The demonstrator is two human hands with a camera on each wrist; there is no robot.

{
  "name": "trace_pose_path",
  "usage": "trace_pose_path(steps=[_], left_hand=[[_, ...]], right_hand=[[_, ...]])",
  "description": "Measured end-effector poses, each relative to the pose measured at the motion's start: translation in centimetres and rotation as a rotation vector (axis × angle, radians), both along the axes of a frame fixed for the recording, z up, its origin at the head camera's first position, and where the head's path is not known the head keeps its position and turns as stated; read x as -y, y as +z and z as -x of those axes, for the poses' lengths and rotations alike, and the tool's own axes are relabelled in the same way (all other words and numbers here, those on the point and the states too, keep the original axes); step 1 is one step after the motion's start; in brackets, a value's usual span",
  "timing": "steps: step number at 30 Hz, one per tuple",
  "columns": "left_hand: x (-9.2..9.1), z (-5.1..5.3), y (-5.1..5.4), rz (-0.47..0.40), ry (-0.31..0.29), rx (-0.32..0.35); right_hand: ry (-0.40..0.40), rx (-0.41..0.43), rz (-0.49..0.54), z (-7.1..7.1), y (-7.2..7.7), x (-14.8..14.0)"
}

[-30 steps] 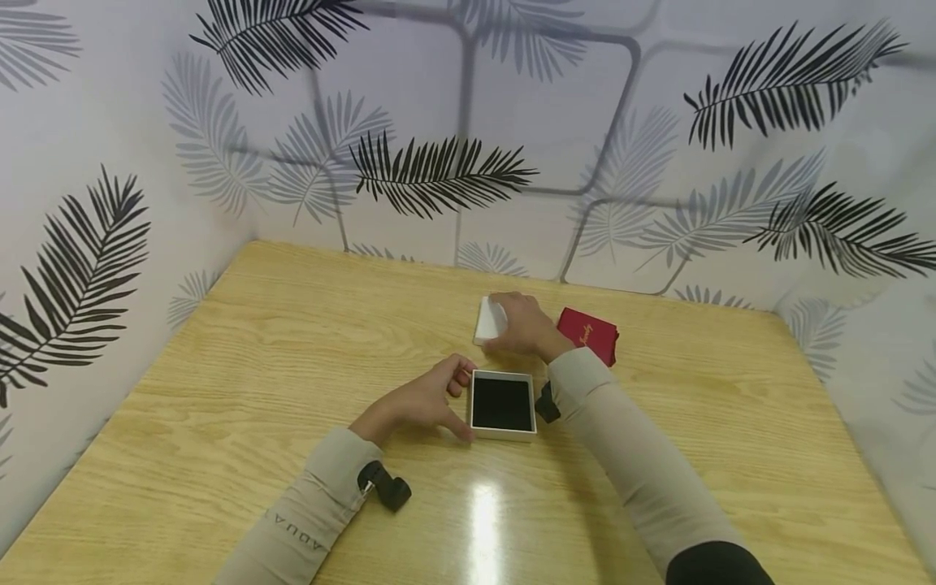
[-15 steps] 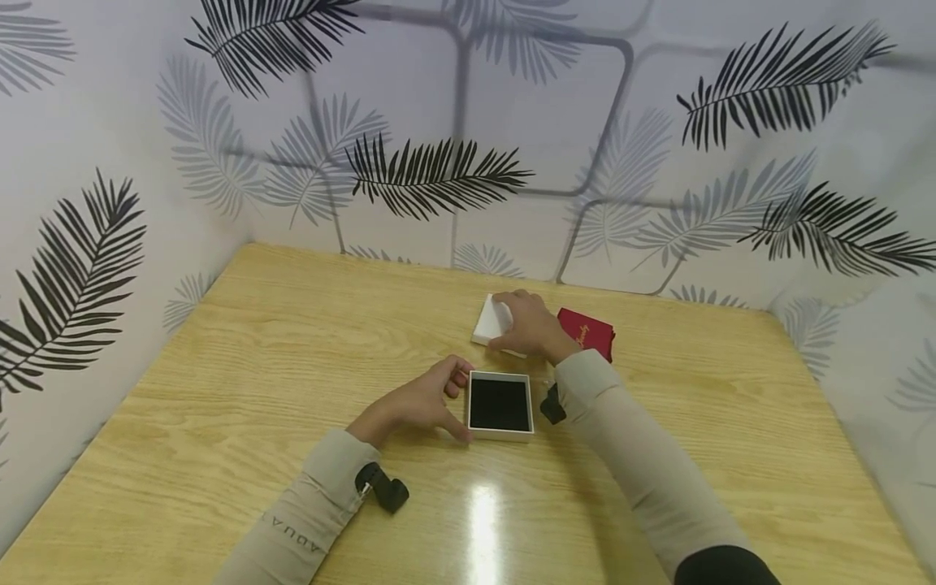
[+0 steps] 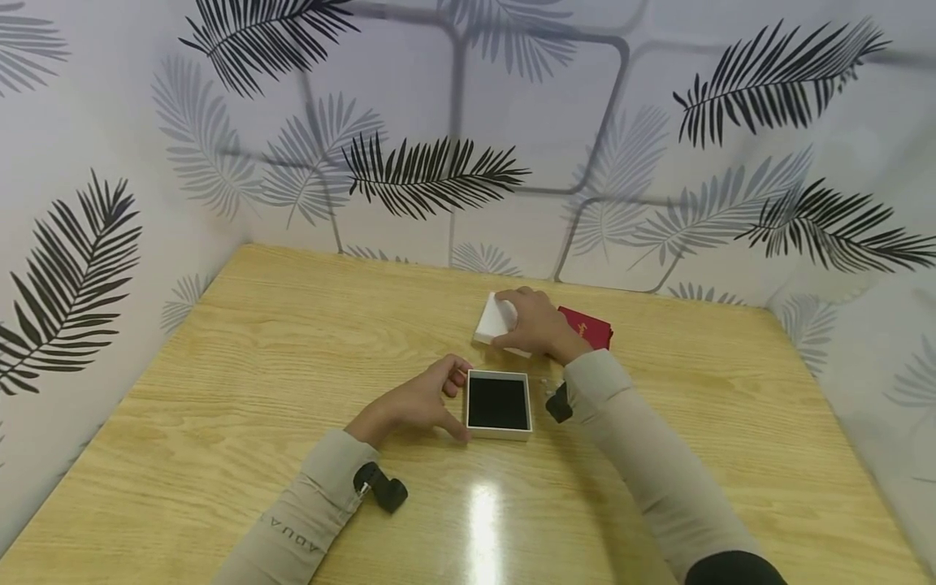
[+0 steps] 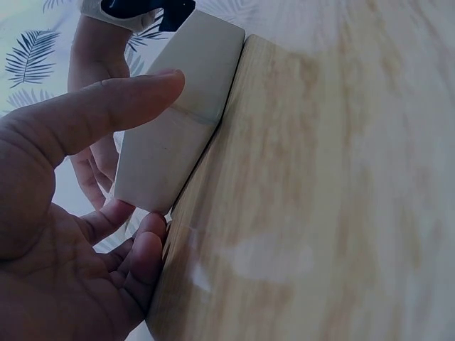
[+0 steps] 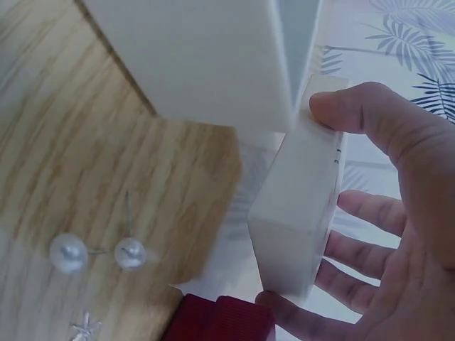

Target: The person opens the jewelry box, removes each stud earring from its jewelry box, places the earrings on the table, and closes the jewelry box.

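Observation:
A small white box (image 3: 499,434) with a black pad (image 3: 499,404) inside stands uncovered on the table. My left hand (image 3: 418,398) holds it from the left, thumb at the near corner and fingers at the far corner; in the left wrist view the thumb lies against the box's white side (image 4: 160,153). Behind the box my right hand (image 3: 537,323) grips a white box lid (image 3: 493,321) between thumb and fingers. The lid (image 5: 295,192) shows its edge in the right wrist view, and my hand covers part of it.
Right of the lid lies a dark red pouch (image 3: 588,327) with gold lettering. Two pearl earrings (image 5: 69,253) and a small silver star-shaped piece (image 5: 85,327) lie on the wooden table (image 3: 307,325). A patterned wall (image 3: 409,97) stands behind.
My right hand has shifted slightly to the right with the lid, which has turned a little and shows more of its front edge. My left hand stays at the box.

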State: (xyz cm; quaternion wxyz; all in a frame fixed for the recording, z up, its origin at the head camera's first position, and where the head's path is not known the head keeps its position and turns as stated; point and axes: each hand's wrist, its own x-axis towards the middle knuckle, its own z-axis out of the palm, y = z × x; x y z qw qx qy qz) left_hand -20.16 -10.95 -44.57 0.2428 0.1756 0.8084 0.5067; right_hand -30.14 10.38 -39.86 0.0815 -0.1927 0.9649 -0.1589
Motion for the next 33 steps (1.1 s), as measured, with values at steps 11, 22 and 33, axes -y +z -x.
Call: trace_pose_path(steps=[11,22,33], left_hand=[[0.0,0.1,-0.3,-0.001,0.003,-0.009],[0.0,0.1,-0.1,0.010,-0.003,-0.017],[0.0,0.1,-0.2,0.005,-0.003,-0.016]], right_hand=[[0.027,-0.024,0.040,-0.8,0.7,-0.1],[0.039,-0.031,0.050,-1.7,1.1,-0.2],[0.055,-0.030,0.059,-2.6,1.4,-0.3]])
